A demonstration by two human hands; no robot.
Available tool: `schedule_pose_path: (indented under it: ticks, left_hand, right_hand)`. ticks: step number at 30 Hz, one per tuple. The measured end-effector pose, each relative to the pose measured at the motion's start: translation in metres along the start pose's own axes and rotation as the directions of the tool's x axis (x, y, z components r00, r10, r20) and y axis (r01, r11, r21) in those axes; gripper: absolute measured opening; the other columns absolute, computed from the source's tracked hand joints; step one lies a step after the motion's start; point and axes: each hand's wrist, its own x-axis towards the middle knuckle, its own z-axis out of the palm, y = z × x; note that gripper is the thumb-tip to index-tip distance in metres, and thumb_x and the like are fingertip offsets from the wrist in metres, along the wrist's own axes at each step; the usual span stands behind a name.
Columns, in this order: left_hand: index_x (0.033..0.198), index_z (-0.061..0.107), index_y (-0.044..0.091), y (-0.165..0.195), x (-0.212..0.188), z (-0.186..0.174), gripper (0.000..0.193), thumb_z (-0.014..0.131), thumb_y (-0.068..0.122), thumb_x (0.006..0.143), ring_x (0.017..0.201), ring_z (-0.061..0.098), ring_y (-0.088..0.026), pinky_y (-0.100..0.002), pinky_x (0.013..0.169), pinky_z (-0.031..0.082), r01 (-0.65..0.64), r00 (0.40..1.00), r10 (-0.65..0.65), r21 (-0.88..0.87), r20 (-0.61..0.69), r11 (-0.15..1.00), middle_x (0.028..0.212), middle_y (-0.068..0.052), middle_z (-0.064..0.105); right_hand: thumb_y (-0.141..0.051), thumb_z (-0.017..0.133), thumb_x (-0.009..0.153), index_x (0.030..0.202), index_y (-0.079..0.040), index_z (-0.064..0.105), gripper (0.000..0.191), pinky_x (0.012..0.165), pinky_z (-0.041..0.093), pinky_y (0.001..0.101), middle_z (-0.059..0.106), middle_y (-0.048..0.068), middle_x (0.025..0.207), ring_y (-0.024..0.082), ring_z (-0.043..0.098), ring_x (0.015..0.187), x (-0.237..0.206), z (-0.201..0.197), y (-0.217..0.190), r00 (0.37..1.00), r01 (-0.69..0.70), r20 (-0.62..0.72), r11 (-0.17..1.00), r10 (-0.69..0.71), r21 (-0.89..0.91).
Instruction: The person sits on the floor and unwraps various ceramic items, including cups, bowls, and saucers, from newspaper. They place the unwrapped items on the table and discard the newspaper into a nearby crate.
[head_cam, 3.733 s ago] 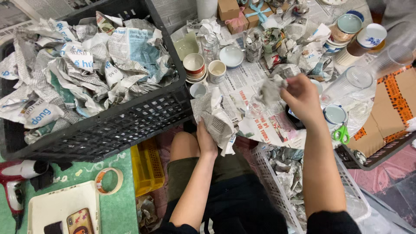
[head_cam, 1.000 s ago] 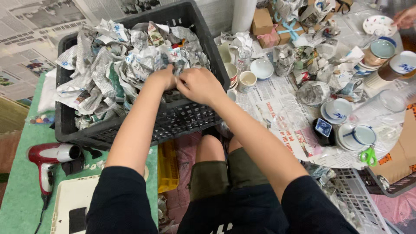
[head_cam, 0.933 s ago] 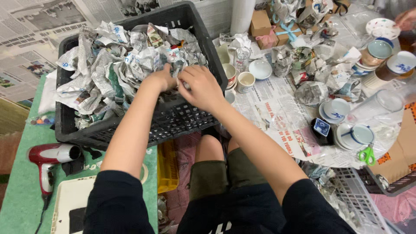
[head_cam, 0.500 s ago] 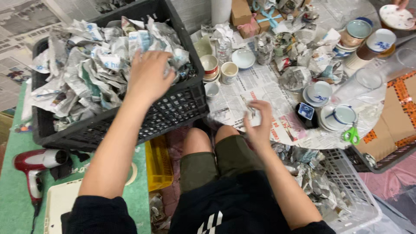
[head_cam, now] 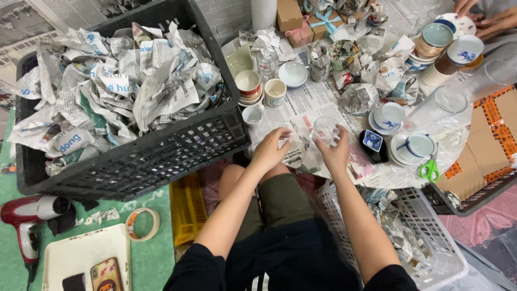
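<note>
A small clear drinking glass (head_cam: 325, 129) is gripped by the right hand (head_cam: 335, 151); printed newspaper sheet (head_cam: 293, 148) is pinched by the left hand (head_cam: 269, 151) just beside it.

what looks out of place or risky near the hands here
The green scissors lie at the very edge of the newspaper sheet, close to stacked saucers. The right hand holds a clear glass; the left hand rests beside it. Nothing looks broken or spilled.

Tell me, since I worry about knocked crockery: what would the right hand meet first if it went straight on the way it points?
Probably the small clear glass that the right hand already touches.
</note>
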Motion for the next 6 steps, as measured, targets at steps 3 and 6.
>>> schedule_pose_path:
  ticks: [3,6]
  left_hand:
    - [0.130,0.060,0.005,-0.055,0.010,0.021,0.040,0.068,0.018,0.093,0.124,0.062,-0.034,-0.039,0.104,0.049,0.018,0.987,-0.011,0.047,-0.159,0.999,0.131,-0.017,0.066]
    - [0.139,0.049,0.006,-0.098,0.018,0.036,0.051,0.067,0.016,0.093,0.131,0.059,-0.032,-0.040,0.110,0.046,-0.001,0.969,-0.047,-0.197,-0.243,0.980,0.139,-0.018,0.060]
  right_hand:
    - [-0.020,0.089,0.076,0.145,-0.006,0.044,0.083,0.090,0.060,0.0398,0.060,0.020,0.137,0.031,0.066,0.117,0.008,0.019,-0.015,0.999,0.002,0.036,0.996,-0.005,0.088]
    - [-0.019,0.087,0.078,0.148,-0.007,0.043,0.084,0.094,0.060,0.0387,0.061,0.019,0.140,0.030,0.067,0.120,0.028,0.050,-0.036,0.983,0.029,0.173,0.985,-0.058,0.170]
